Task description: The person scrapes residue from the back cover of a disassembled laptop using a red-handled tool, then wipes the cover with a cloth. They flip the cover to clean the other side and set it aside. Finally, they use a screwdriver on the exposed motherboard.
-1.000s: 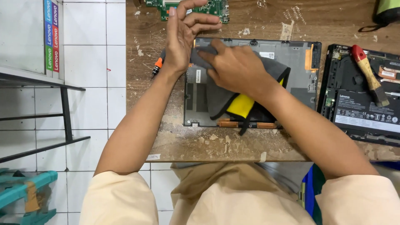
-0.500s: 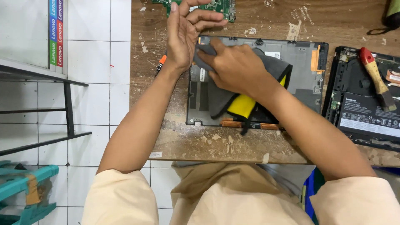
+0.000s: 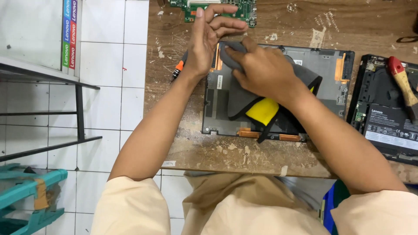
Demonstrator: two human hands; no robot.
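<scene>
A dark grey laptop cover panel (image 3: 322, 74) lies flat on a worn wooden workbench (image 3: 244, 152). A grey and yellow cloth (image 3: 263, 109) is spread over its left half. My right hand (image 3: 261, 69) presses a bunched corner of the cloth against the panel's upper left area. My left hand (image 3: 209, 37) rests at the panel's top left corner, fingers curled beside the cloth; whether it grips the cloth is unclear. An orange-handled tool (image 3: 177, 69) lies partly hidden under my left wrist.
A green circuit board (image 3: 217, 6) sits at the bench's far edge. An open laptop base (image 3: 383, 117) lies at the right with a red-handled tool (image 3: 402, 82) on it. A metal shelf (image 3: 43, 78) and teal stool (image 3: 26, 191) stand left over the tiled floor.
My right hand has shifted the bunched cloth slightly across the panel's upper left. The view has drifted a little; the left hand stays at the corner.
</scene>
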